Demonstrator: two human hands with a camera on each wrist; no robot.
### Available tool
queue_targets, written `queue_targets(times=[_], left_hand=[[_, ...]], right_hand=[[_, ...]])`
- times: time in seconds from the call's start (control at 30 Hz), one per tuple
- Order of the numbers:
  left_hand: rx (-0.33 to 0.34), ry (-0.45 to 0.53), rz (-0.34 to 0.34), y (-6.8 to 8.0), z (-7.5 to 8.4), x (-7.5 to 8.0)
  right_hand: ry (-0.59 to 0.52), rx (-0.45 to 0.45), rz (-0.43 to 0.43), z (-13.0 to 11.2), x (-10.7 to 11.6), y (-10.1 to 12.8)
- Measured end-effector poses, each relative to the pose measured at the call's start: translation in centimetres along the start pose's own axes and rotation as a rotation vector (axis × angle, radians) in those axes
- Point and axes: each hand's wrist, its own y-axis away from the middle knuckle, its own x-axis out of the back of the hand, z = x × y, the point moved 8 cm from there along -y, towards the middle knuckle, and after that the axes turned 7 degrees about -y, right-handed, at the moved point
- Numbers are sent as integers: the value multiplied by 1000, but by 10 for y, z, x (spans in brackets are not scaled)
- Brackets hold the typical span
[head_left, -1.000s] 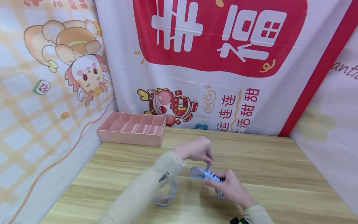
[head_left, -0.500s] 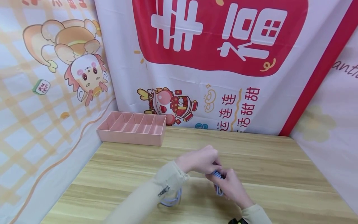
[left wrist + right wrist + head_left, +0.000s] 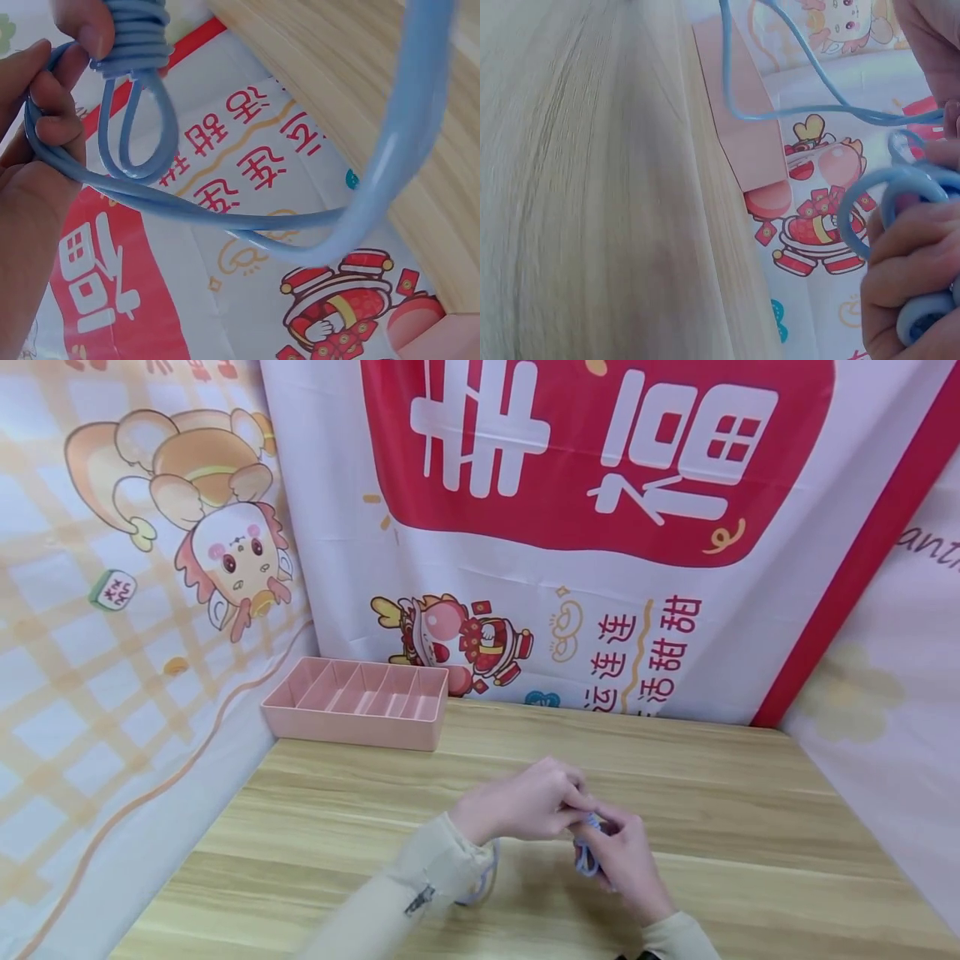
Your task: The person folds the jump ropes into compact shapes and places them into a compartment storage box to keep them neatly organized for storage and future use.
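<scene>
Left hand point(image 3: 517, 806) pinches loose blue cord point(image 3: 225, 217); right hand point(image 3: 626, 860) grips coiled bundle point(image 3: 135, 34). Advice: wrap snug, pin coils under thumb.

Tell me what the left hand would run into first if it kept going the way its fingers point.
Most likely the right hand: the left hand points right, its fingertips already meeting it over the blue cable. Depth is hard to judge.
</scene>
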Motion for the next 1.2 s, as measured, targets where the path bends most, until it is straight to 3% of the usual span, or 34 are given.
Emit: queue_targets(times=[0.23, 0.53, 0.83, 0.97, 1.2], left_hand=[[15, 26, 174, 15, -4, 4], [158, 173, 232, 36, -21, -11], [290, 353, 230, 58, -49, -15], [300, 360, 227, 62, -56, -13], [303, 380, 171, 61, -57, -18]], right_hand=[[-77, 31, 160, 0, 11, 0], [-359, 36, 233, -2, 28, -3], [-402, 81, 42, -12, 14, -4], [-424, 124, -114, -18, 5, -3], [-528, 111, -343, -20, -7, 2]])
